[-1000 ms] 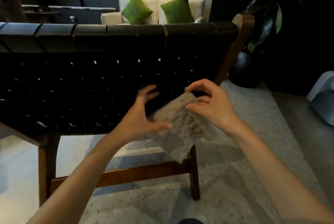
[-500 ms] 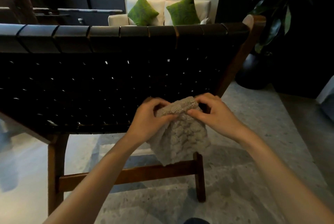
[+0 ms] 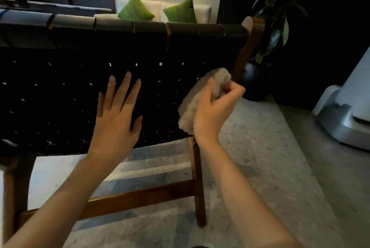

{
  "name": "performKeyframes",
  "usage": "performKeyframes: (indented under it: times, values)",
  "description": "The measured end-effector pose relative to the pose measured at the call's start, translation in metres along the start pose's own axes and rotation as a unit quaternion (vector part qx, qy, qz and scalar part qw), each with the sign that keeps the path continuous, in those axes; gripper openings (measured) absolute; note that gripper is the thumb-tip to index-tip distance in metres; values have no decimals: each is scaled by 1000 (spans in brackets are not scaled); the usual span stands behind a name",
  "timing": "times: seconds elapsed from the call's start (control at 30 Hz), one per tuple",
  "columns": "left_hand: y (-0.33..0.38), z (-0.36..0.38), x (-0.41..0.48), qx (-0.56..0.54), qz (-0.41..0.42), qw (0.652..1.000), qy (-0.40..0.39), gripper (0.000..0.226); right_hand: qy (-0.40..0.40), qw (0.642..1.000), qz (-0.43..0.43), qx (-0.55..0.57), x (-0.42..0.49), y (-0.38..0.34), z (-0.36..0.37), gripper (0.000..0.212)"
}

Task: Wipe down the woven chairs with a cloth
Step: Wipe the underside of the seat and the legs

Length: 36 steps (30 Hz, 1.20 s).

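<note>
Here's the woven chair (image 3: 60, 95), seen from behind, its dark strap back filling the view. The right hand (image 3: 214, 111) has the cloth (image 3: 190, 107) bunched in its grip, thumb over the front and fingers curled round the far edge, so that grip is closed on the fluffy beige wad. The cloth sits at the right end of the backrest, just beside the wooden post (image 3: 247, 47). Whether it presses on the weave or hangs just off it, I cannot tell. The left hand (image 3: 115, 119) is spread flat over the middle of the weave, fingers straight, holding nothing. It looks like a steadying palm. My read: wiping this back is about to begin. The next move calls for the cloth flat on the straps, then firm strokes leftward, with the bracing hand out of the path.
</note>
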<state>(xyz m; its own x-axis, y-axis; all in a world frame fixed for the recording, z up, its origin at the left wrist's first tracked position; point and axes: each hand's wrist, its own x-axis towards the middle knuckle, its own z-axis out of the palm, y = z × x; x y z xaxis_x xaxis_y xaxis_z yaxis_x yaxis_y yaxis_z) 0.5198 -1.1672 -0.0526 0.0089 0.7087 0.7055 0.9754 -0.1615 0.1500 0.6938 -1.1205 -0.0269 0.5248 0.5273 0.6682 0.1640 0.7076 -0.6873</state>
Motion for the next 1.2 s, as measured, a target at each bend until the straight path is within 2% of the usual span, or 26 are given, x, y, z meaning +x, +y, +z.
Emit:
performKeyframes:
  times: [0.07,0.17,0.27,0.37,0.43,0.5,0.57,0.63,0.7,0.77,0.8,0.87,0.9,1.0,1.07,1.13,1.17,1.2]
  values:
    - [-8,-1,-2,31,10,999,2,83,-34,998,-25,-36,4,4,18,30]
    - [-21,-2,-3,71,37,997,22,84,-107,980,-57,-158,9,10,28,57]
    - [-28,1,-2,96,53,993,41,86,-85,939,-130,-306,9,21,24,66]
    - [-32,6,1,101,60,992,53,89,-118,916,-91,-374,6,26,27,69]
    - [-33,9,4,104,61,991,54,89,-122,931,-74,-336,2,24,36,68]
    - [-34,10,5,111,62,991,50,88,-71,967,-104,-219,-3,22,47,61]
    - [-36,9,5,114,68,990,51,85,-30,985,-58,-163,-3,21,51,43]
    - [-38,7,5,115,75,989,55,82,-51,993,-21,-101,-3,31,40,28]
    - [-39,6,2,117,80,988,53,80,-55,987,-71,-135,-8,46,32,28]
    - [-39,5,-1,118,77,989,46,79,-83,956,-165,-226,-19,57,24,43]
    - [-38,6,-3,118,76,989,41,80,-72,950,-184,-240,-24,62,23,48]
    - [-37,7,-4,119,80,989,42,82,-22,964,-152,-219,-16,56,27,57]
    - [-38,6,-4,120,86,988,45,83,10,967,-134,-216,-7,47,33,55]
    - [-43,4,-1,123,104,985,58,84,59,987,-20,-148,13,12,47,28]
    - [-49,6,-1,126,98,985,62,84,60,984,59,-154,21,3,49,30]
    - [-55,8,-1,134,99,984,64,85,57,989,60,-122,24,9,47,18]
    - [-59,9,-1,137,101,983,66,85,47,988,34,-142,22,7,44,13]
    - [-61,11,0,140,102,983,68,84,38,991,31,-126,19,3,44,13]
